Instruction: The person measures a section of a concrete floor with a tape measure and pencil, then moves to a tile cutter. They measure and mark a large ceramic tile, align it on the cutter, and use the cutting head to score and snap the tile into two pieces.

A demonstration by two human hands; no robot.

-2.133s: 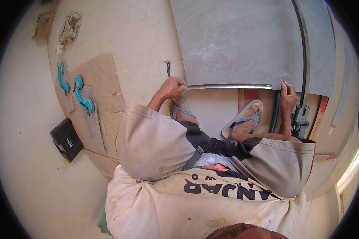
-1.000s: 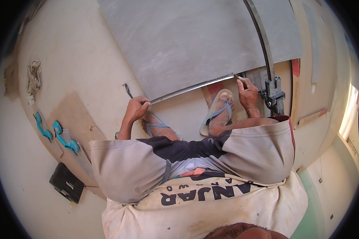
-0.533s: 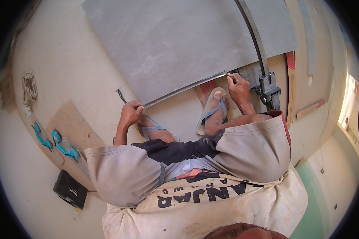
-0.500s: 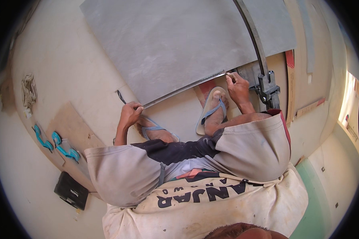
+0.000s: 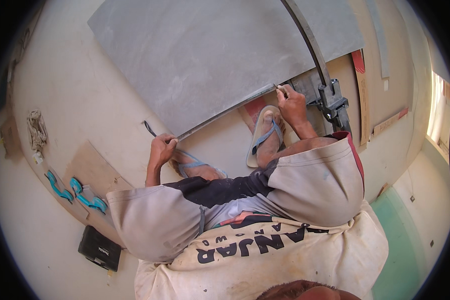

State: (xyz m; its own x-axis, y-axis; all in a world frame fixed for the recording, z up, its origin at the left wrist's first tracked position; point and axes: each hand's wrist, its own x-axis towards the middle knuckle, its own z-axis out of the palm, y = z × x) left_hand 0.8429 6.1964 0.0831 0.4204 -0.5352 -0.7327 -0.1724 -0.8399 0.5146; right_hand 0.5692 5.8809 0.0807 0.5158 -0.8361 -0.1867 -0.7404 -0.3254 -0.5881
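Note:
A large grey tile lies in front of me, its near edge slanting up to the right. Along that edge runs a narrow pale strip; whether it is a measuring tape or the tile's own side, I cannot tell. My left hand is closed at the tile's near left corner, and what it grips is mostly hidden. From behind it sticks a black strap. At the right end of the edge, my right hand pinches a thin, dark, pointed stick against the tile.
A tile cutter's long rail crosses over the tile, its black carriage beside my right hand. Turquoise suction lifters, a black case and a rag lie at left. Cardboard lies right. My sandalled feet are near the tile.
The tile and rail appear slightly further left and up in the picture, as the view shifts. The right hand has moved slightly left and up; both hands remain closed at the edge.

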